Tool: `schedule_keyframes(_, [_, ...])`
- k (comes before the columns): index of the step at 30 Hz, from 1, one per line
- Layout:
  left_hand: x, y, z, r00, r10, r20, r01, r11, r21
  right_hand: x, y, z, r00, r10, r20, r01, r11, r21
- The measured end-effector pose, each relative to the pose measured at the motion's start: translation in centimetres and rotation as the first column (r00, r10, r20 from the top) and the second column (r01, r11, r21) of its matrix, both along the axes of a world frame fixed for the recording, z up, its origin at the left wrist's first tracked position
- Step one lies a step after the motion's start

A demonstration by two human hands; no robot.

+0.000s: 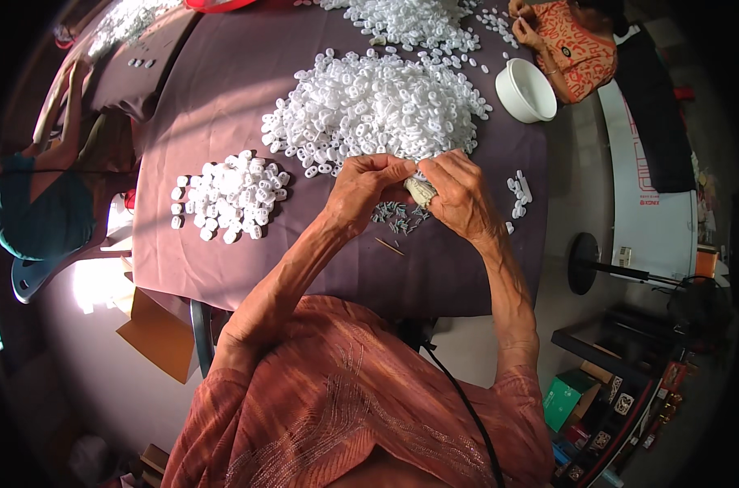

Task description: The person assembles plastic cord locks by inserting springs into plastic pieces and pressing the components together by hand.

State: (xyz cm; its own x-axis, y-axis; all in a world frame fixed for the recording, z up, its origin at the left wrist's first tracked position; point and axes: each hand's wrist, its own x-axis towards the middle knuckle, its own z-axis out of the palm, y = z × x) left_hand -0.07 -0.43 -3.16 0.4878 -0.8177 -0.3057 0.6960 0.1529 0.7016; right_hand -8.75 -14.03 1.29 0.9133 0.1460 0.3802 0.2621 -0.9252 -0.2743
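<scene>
Over the near edge of a heap of small white oval plastic pieces (378, 102), my two hands meet. My left hand (365, 189) is closed in a pinch, thumb and forefinger at a small white piece (417, 174) mostly covered by fingers. Beside it my right hand (459, 191) is closed too, its fingertips at the same piece. A crumpled pale knit cloth (421, 193), perhaps a glove or finger cover, is tucked in the right hand's grip. Just below lie many tiny grey-green slivers (398, 215) and a thin wooden stick (390, 246).
A smaller pile of white pieces (235, 195) sits left, with a few more white pieces (518, 195) right. A white tub (526, 91) stands near the right edge of the brown tablecloth (321, 276). Other people work at far right and left. A dark stand (583, 263) is on the right.
</scene>
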Motion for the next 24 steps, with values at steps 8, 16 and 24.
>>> schedule_keyframes(8, [-0.4,1.3,-1.4,1.0,-0.004,0.009,0.004,0.999,0.048,-0.3,0.5,-2.4,1.0,0.022,-0.021,-0.02,0.997,0.068])
schedule_keyframes(16, [4.1,9.9,-2.6,0.818,0.068,0.571,-0.319,0.88,0.352,-1.3,0.1,-6.3,0.936,-0.155,-0.314,0.263,0.905,0.334])
schedule_keyframes(24, [6.1,15.7,-4.6,0.668,-0.038,0.744,-0.538,0.665,0.517,1.7,1.4,-9.5,0.946,-0.211,-0.247,0.278,0.92,0.276])
